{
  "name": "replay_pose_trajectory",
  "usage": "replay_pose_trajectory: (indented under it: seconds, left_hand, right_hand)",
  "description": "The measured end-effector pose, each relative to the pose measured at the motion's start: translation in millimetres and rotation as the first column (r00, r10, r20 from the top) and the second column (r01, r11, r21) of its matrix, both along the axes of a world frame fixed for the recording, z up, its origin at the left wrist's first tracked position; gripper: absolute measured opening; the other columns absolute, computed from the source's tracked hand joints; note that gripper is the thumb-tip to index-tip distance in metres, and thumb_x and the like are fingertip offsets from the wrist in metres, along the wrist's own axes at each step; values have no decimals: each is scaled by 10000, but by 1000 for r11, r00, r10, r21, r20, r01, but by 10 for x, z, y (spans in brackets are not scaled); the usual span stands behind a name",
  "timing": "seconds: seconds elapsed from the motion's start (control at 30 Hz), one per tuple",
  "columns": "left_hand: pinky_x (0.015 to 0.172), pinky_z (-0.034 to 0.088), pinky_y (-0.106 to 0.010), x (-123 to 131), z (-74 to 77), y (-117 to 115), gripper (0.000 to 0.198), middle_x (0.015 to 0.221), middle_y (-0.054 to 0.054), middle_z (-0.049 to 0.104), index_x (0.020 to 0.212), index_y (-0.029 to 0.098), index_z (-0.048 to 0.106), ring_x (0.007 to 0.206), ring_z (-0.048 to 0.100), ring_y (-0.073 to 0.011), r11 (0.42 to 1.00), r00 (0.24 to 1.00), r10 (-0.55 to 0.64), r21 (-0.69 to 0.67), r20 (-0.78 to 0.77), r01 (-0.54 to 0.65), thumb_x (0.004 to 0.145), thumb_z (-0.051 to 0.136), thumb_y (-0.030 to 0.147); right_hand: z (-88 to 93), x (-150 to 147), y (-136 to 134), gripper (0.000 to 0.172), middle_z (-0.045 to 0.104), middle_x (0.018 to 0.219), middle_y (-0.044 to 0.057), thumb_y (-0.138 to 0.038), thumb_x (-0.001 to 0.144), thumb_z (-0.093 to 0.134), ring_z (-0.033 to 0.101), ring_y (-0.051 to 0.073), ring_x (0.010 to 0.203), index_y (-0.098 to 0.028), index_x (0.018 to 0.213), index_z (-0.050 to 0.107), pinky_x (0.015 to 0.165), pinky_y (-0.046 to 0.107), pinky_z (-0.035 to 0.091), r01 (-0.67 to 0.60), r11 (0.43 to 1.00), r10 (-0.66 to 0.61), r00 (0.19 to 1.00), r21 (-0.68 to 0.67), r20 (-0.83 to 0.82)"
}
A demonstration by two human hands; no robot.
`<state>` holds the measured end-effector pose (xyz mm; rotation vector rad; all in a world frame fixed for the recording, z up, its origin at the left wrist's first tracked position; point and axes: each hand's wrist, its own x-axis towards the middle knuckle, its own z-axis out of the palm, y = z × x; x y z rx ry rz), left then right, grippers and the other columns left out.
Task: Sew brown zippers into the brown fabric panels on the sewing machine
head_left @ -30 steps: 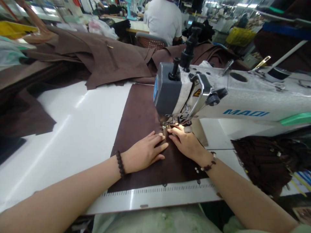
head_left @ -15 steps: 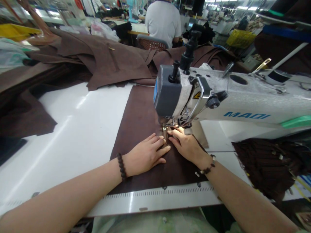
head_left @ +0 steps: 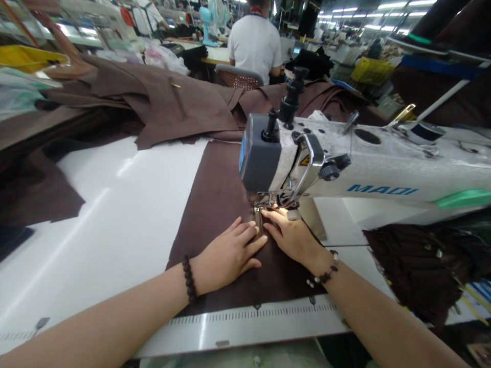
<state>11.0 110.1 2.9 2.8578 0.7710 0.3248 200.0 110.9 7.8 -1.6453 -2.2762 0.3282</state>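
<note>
A dark brown fabric panel (head_left: pixel 215 189) lies flat under the head of a sewing machine (head_left: pixel 264 153). My left hand (head_left: pixel 230 253) rests on the panel with its fingers spread, the fingertips beside a narrow zipper strip (head_left: pixel 259 221). That strip runs toward the lit presser foot (head_left: pixel 268 200). On the other side of it, my right hand (head_left: pixel 293 235) lies on the panel, fingers stretched forward close to the foot. Part of the right fingers is hidden beneath the machine head. Neither hand grips anything that I can see.
Brown cut pieces (head_left: pixel 180 107) are heaped behind the machine and at the left. A bundle of dark brown pieces (head_left: pixel 410 266) lies at the right. A printed ruler (head_left: pixel 238 314) runs along the front edge. A person (head_left: pixel 255 43) sits ahead, back turned.
The camera view has shifted slightly, so the machine appears a little lower and further left. Both hands keep nearly the same place on the panel.
</note>
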Motion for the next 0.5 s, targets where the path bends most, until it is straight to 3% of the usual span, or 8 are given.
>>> replay_pose_trajectory:
  seconds: [0.5]
  left_hand:
    - [1023, 299, -519, -15, 12, 112, 387, 1156, -134, 494, 1213, 152, 497, 1123, 459, -284, 1000, 1000, -29, -12, -3, 29, 876, 519, 341]
  right_hand:
    - [-72, 67, 107, 311, 589, 1170, 84, -245, 895, 414, 556, 208, 1058, -199, 1158, 573, 976, 436, 391, -52, 998, 50, 998, 46, 35]
